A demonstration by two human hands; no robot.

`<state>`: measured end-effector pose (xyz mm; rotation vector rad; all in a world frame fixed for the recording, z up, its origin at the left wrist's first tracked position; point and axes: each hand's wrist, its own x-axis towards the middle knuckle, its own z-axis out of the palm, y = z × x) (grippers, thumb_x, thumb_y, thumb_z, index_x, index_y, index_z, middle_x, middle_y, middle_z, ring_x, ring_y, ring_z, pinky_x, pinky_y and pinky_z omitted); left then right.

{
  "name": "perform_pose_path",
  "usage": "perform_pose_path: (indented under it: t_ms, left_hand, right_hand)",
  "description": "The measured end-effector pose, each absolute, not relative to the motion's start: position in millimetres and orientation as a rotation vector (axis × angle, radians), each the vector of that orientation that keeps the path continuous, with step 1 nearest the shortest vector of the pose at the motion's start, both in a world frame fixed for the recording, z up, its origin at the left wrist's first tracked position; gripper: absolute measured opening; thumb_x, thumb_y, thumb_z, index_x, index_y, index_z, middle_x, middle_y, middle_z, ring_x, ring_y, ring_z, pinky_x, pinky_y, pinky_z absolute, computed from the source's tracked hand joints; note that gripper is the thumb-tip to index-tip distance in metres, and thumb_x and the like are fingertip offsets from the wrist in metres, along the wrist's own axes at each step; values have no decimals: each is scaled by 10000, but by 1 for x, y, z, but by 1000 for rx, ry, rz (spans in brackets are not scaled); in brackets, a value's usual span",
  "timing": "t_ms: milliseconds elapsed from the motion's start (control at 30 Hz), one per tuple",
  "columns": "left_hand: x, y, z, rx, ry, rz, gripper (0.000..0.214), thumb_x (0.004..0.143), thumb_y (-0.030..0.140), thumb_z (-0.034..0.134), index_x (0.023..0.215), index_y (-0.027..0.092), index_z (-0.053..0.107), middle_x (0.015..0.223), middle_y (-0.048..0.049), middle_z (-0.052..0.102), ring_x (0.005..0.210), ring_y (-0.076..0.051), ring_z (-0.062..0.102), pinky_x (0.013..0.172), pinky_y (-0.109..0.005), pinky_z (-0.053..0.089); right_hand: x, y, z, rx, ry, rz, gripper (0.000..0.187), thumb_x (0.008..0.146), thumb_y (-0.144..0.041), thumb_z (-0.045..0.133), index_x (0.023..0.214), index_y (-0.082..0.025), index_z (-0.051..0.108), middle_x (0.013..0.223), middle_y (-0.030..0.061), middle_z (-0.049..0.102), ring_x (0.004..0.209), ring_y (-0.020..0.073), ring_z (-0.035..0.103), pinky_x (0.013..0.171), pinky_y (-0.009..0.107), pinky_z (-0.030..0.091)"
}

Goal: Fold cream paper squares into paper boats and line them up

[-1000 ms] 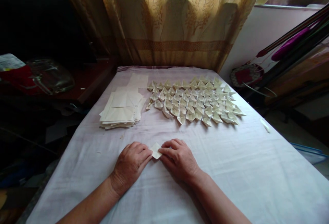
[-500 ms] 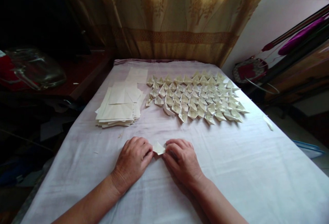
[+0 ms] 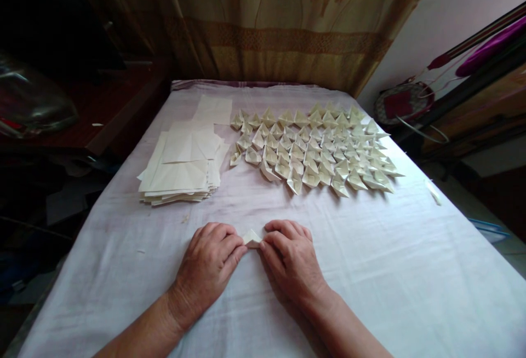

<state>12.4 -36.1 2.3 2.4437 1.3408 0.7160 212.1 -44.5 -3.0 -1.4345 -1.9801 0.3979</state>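
We had a small folded paper between our two hands, on or just above the white-covered surface; we could not tell which. Our left hand, toward nine o'clock of it, was pinched on one corner between thumb and fingers, and our right hand, toward three, was pinched on the opposite corner, so that the peak pointed to twelve. The step looked to us like shaping a fold, and we judged that doing it well called for a light, even grip from both sides, with the peak centred and no twist, since thin paper would likely crumple under a hard tug. Our fingertips covered the corners, so whether the layers met there we could not see. At about eleven o'clock lay a stack of paper sheets, and at one o'clock the rows of folded pieces, both apart from our hands.
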Motion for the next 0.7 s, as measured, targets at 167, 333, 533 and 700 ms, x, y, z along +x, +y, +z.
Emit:
perform_pose_path:
  t_ms: [167, 333, 533, 700]
  left_hand:
    - [19, -36, 1, 2455, 1479, 681, 120, 962, 222, 528, 853, 199, 572, 936, -45, 623, 898, -235, 535, 817, -375, 411]
    - [23, -37, 1, 2493, 1542, 656, 106, 956, 212, 522, 852, 201, 537, 969, -56, 617, 929, -250, 529, 830, -388, 403]
    - [24, -37, 0, 2460, 1566, 654, 62, 946, 202, 529, 884, 205, 524, 967, -56, 612, 934, -253, 522, 840, -390, 391]
    - [24, -35, -1, 2425, 1534, 659, 52, 926, 167, 557, 926, 219, 562, 991, -34, 606, 939, -240, 516, 851, -385, 373]
  right_hand:
    - [205, -43, -3, -1536, -1952, 382, 135, 859, -175, 633, 730, -208, 607, 916, 16, 675, 881, 196, 566, 809, 361, 320]
    - [204, -41, -3, -1592, -1965, 363, 140, 856, -182, 631, 725, -206, 587, 915, 20, 667, 885, 203, 558, 806, 362, 320]
    - [202, -40, -2, -1622, -1973, 368, 137, 863, -189, 628, 735, -211, 584, 901, 21, 656, 870, 205, 548, 789, 362, 313]
    - [201, -40, -1, -1629, -1938, 412, 80, 869, -176, 616, 810, -222, 588, 874, 11, 633, 858, 201, 538, 787, 354, 310]
